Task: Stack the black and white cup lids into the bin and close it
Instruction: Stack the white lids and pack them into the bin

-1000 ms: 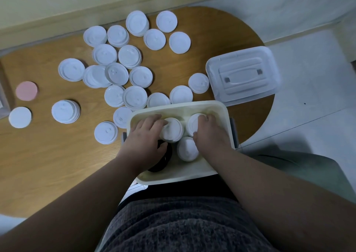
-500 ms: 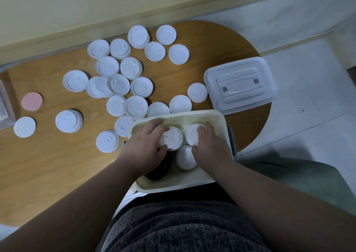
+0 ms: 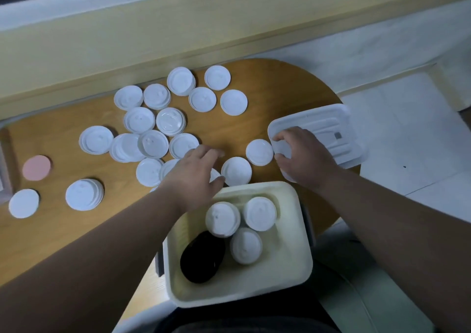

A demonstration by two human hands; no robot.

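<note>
A wooden table [image 3: 63, 230] carries white lids [image 3: 259, 152] scattered toward its far edge. The bin [image 3: 285, 276] at the near edge holds white stacks and black lids [image 3: 202, 256]. Gathering is the step in hand. The left hand [image 3: 193, 177] rests on lids with loose fingers, and the right hand [image 3: 305, 159] seems to curl round one beside the cover [image 3: 331, 123]. Next, carry these to the bin.

Both bare forearms reach forward, hands apart, palms down.
The left hand [image 3: 196, 177] is flat and relaxed, its fingers stretched ahead and slightly spread, the thumb splayed out to the right. The right hand [image 3: 303, 159] sits a little further forward, fingers curled and thumb set against them, pinching the near left edge of the bin lid [image 3: 331, 126]. The forearms run in from the lower corners, and both wrists are roughly straight.
</note>
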